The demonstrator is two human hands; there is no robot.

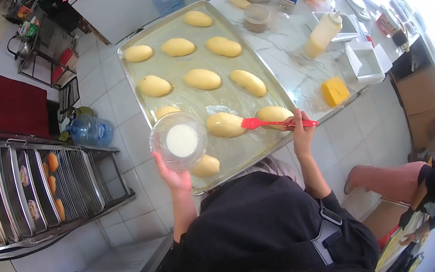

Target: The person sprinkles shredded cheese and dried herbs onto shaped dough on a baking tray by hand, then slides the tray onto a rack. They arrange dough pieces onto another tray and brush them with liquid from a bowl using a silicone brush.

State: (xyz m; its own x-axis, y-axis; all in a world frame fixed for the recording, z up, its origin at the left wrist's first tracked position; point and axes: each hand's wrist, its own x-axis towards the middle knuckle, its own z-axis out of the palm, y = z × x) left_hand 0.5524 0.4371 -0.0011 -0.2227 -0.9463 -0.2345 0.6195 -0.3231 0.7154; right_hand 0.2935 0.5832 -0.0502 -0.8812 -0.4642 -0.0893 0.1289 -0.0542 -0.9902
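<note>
Brush [271, 123] in red plastic sat clasped by the closed fingers of the right hand [301, 131], its bristles [251, 124] against a dough piece [224, 125] to their left. Fingers of the left hand [176, 178], partly open, curved under the near side of a clear bowl [158, 139] of white liquid [182, 140]. Ahead of both sets of fingers stretched the tray [243, 152] with more dough. Beyond the right fingers, a yellow block [334, 92] and squeeze bottle [323, 33] stood on the desk [286, 45]; well left of the left fingers was a rack [79, 180].

A metal rack [60, 146] stands — blue jug [92, 130] beside it.
</note>
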